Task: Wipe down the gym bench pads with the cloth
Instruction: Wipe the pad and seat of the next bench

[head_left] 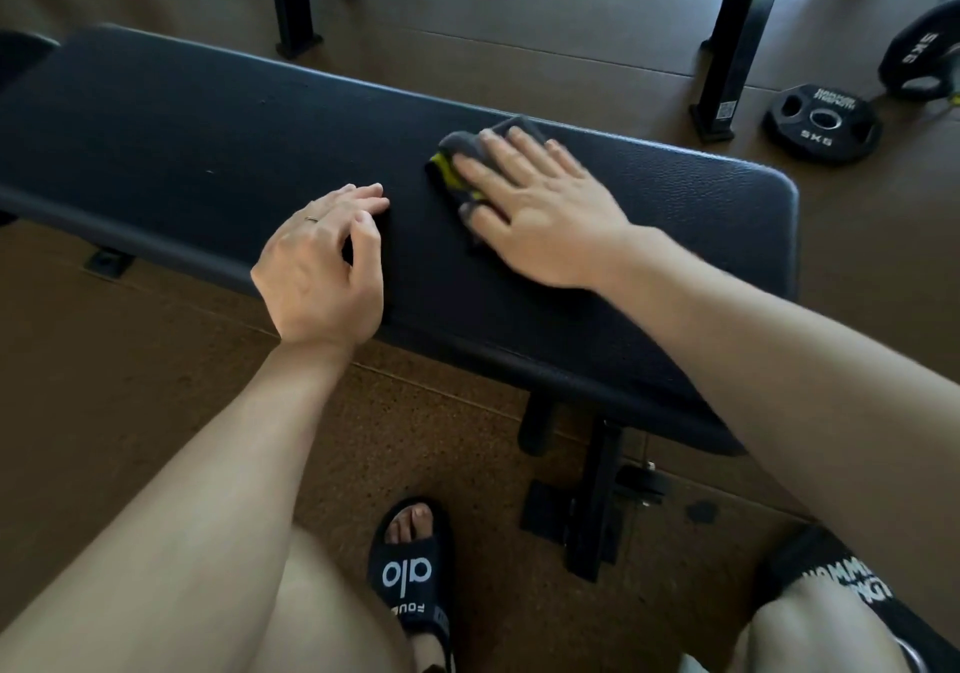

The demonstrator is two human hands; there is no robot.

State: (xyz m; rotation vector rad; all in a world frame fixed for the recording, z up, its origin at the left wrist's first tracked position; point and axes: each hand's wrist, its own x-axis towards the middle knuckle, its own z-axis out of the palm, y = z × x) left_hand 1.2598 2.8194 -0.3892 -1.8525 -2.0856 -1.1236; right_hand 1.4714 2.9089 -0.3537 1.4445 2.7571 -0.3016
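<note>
Two hands work: flat right hand point(540, 205) presses grey cloth point(462, 153) onto bench pad point(208, 127); left hand point(322, 267), fingers loosely curled and empty, steadies; overlap strokes.

Both arms are bare, with no sleeves in sight. The left hand point(319, 267) has a thin ring point(310, 219) on one finger. The right hand point(540, 210) has no ring showing. The legs are bare too. One foot wears a black sandal point(410, 579) with open toes. White letters "alo" sit across its wide strap. Near the right knee is a bit of black cloth point(826, 574) with white letters, too cut off to read.
</note>
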